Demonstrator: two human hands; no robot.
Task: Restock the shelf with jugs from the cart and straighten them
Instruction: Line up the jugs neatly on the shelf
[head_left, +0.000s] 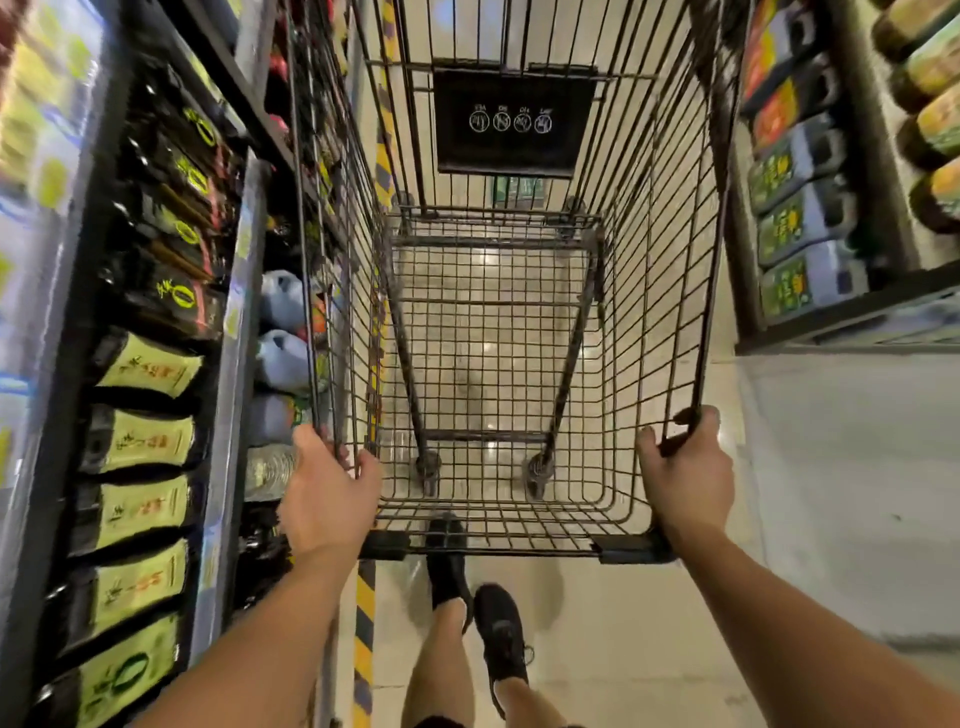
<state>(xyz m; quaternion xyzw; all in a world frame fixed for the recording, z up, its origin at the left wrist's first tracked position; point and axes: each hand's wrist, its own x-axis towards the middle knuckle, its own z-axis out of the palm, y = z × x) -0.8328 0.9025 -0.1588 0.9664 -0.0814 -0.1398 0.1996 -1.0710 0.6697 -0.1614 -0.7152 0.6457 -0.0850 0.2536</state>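
Wire cart (675, 260) stands mid-aisle, left hand (330, 499) and right hand (685, 478) each with grip clamped on its near rim; bluish jugs (283, 358), seemingly, sit blurred on the left shelf (241, 291).

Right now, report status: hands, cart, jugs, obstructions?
Gripping cart rim: left hand, right hand. No load visible in basket. Stocked jugs low in left shelf unit, close beside cart.

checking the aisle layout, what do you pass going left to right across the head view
green-labelled packets → blue jugs → left hand → cart → right hand → green-labelled jugs → dark bottles
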